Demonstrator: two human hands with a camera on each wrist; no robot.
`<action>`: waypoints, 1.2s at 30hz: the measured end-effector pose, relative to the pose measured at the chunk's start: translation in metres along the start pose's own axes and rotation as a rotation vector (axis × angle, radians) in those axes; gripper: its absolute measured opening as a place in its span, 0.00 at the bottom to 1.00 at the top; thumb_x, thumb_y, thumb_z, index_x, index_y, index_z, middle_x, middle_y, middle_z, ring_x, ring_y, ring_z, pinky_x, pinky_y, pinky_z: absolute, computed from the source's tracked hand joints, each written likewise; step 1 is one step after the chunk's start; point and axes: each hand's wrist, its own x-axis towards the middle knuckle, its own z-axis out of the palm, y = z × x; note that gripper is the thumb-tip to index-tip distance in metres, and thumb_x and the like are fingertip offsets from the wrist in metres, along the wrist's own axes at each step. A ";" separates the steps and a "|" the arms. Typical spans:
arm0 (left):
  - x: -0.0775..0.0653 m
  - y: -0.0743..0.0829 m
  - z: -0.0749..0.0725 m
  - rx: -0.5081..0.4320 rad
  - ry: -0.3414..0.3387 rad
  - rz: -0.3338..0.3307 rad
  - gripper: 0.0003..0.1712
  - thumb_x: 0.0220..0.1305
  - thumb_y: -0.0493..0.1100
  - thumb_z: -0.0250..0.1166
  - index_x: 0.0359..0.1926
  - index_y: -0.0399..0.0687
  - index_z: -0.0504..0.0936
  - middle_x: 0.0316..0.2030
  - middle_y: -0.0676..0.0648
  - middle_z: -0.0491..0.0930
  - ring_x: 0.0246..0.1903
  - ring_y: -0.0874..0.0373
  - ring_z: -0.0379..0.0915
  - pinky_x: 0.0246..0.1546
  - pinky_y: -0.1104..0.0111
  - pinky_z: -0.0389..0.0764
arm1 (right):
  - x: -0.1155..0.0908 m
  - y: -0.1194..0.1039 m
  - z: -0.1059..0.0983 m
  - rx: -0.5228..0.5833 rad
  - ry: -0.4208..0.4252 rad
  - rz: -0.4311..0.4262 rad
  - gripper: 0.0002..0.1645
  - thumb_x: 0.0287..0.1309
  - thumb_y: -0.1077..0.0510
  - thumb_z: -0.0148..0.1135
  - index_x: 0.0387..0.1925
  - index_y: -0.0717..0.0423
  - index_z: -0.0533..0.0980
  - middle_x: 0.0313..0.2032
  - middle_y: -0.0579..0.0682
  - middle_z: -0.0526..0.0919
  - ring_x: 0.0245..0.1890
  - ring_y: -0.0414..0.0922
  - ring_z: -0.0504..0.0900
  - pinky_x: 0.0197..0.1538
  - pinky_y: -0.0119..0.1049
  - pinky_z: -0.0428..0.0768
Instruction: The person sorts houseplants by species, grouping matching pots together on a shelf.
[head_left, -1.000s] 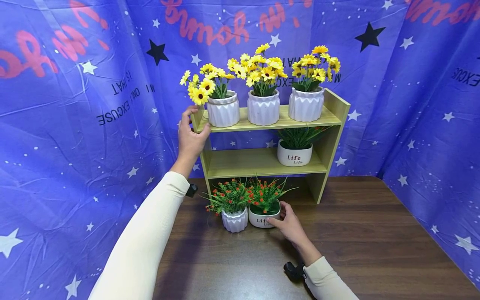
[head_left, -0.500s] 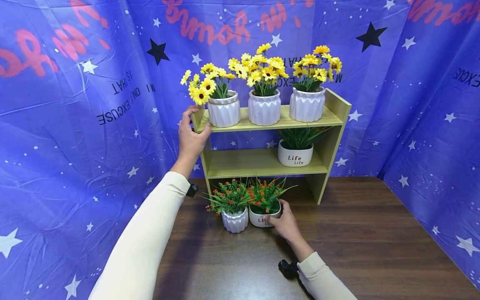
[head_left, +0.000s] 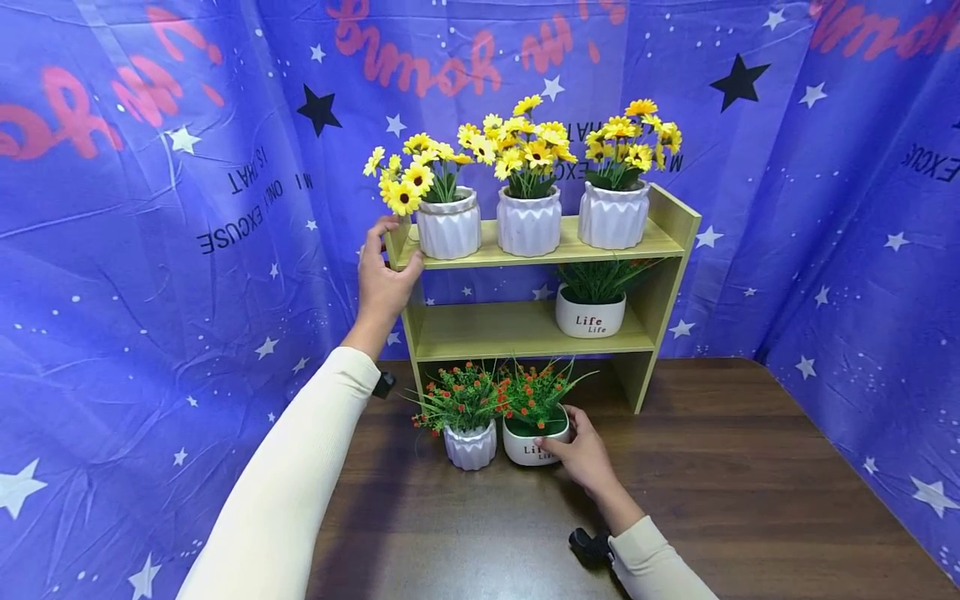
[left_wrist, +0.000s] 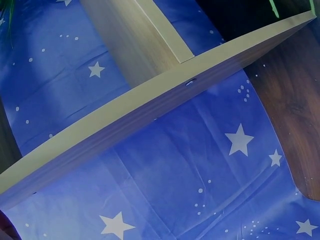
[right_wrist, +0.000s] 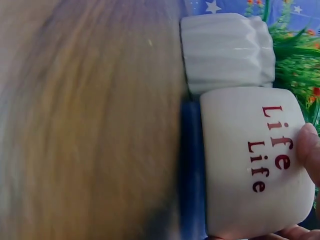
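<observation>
My left hand (head_left: 382,287) grips the upper left side panel of the wooden shelf (head_left: 495,329), its thumb at the front of the top board. That side panel (left_wrist: 150,97) crosses the left wrist view diagonally. Low on the right, my right hand (head_left: 585,458) holds a white rounded pot (head_left: 525,450) marked "Life", planted with red flowers (head_left: 536,392). Its thumb (right_wrist: 311,147) presses the lettered face in the right wrist view; other fingers are partly hidden below. Just left of it stands a ribbed white pot (head_left: 470,450) with red-flowered greenery (head_left: 461,396).
Three ribbed pots of yellow flowers (head_left: 450,225) (head_left: 528,225) (head_left: 613,217) line the top board. Another "Life" pot (head_left: 590,315) sits at the right of the middle board. A brown wooden table (head_left: 750,483) lies below; a blue star-patterned curtain (head_left: 187,333) hangs around.
My right hand has shifted the "Life" pot slightly right and toward me, apart from the ribbed pot beside it. My left hand keeps its grip on the shelf. The head view has tilted slightly.
</observation>
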 end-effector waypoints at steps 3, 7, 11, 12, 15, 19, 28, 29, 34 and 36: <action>-0.001 -0.001 0.000 -0.001 -0.005 -0.005 0.27 0.55 0.37 0.68 0.56 0.42 0.71 0.64 0.54 0.72 0.59 0.53 0.64 0.58 0.57 0.66 | -0.006 -0.005 -0.012 -0.016 -0.005 -0.006 0.45 0.48 0.56 0.78 0.65 0.63 0.66 0.57 0.62 0.78 0.57 0.55 0.76 0.60 0.50 0.70; 0.000 -0.002 0.001 0.000 -0.017 -0.005 0.28 0.55 0.39 0.68 0.57 0.42 0.71 0.63 0.55 0.72 0.59 0.53 0.64 0.59 0.57 0.65 | -0.013 -0.021 -0.030 -0.056 -0.005 -0.035 0.45 0.49 0.54 0.77 0.65 0.62 0.66 0.56 0.62 0.79 0.56 0.55 0.76 0.58 0.50 0.69; 0.001 -0.001 0.000 0.004 -0.009 0.003 0.27 0.55 0.39 0.68 0.57 0.41 0.71 0.63 0.55 0.72 0.58 0.52 0.64 0.59 0.56 0.65 | -0.016 -0.043 -0.044 -0.109 0.010 -0.083 0.45 0.49 0.52 0.77 0.66 0.60 0.66 0.56 0.60 0.79 0.56 0.53 0.75 0.57 0.48 0.69; 0.001 -0.001 0.000 0.007 -0.005 0.003 0.27 0.55 0.38 0.68 0.56 0.41 0.71 0.63 0.55 0.72 0.58 0.52 0.64 0.59 0.57 0.64 | -0.016 -0.048 -0.047 -0.115 0.013 -0.095 0.46 0.49 0.52 0.77 0.66 0.59 0.66 0.55 0.60 0.79 0.56 0.52 0.75 0.56 0.47 0.69; 0.001 -0.001 0.000 0.014 0.001 -0.006 0.27 0.55 0.38 0.68 0.56 0.42 0.71 0.63 0.55 0.72 0.58 0.53 0.64 0.59 0.57 0.65 | -0.014 -0.064 -0.056 -0.120 0.023 -0.124 0.46 0.49 0.51 0.77 0.66 0.58 0.65 0.55 0.59 0.79 0.53 0.51 0.75 0.53 0.45 0.70; 0.000 -0.003 0.002 0.019 -0.012 -0.019 0.27 0.55 0.38 0.68 0.56 0.44 0.72 0.64 0.55 0.72 0.59 0.53 0.64 0.60 0.55 0.64 | -0.010 -0.081 -0.065 -0.117 0.035 -0.136 0.48 0.51 0.49 0.76 0.68 0.59 0.63 0.56 0.60 0.78 0.50 0.51 0.75 0.47 0.43 0.72; -0.001 -0.005 0.004 0.012 -0.003 0.010 0.27 0.54 0.37 0.68 0.56 0.41 0.72 0.64 0.53 0.72 0.59 0.53 0.64 0.61 0.57 0.63 | 0.020 -0.112 -0.063 -0.089 0.015 -0.134 0.53 0.54 0.43 0.73 0.73 0.56 0.58 0.60 0.60 0.74 0.56 0.54 0.76 0.50 0.47 0.76; -0.001 -0.004 0.004 0.014 -0.007 0.006 0.27 0.55 0.38 0.68 0.56 0.41 0.72 0.64 0.54 0.72 0.59 0.54 0.64 0.60 0.58 0.63 | 0.024 -0.114 -0.061 -0.089 0.016 -0.137 0.52 0.54 0.43 0.73 0.73 0.55 0.58 0.61 0.60 0.74 0.58 0.54 0.75 0.52 0.48 0.75; 0.000 -0.002 0.002 0.012 -0.006 0.014 0.27 0.55 0.37 0.68 0.55 0.41 0.71 0.64 0.54 0.72 0.59 0.53 0.64 0.60 0.59 0.64 | 0.042 -0.121 -0.048 -0.011 0.008 -0.173 0.48 0.54 0.51 0.73 0.71 0.60 0.60 0.61 0.62 0.74 0.58 0.55 0.76 0.52 0.46 0.77; 0.000 -0.001 0.001 0.011 -0.001 0.018 0.26 0.54 0.37 0.68 0.55 0.41 0.71 0.64 0.53 0.72 0.59 0.53 0.64 0.61 0.56 0.64 | 0.047 -0.124 -0.044 0.015 -0.004 -0.179 0.47 0.55 0.54 0.72 0.70 0.63 0.60 0.60 0.62 0.74 0.56 0.56 0.77 0.51 0.45 0.78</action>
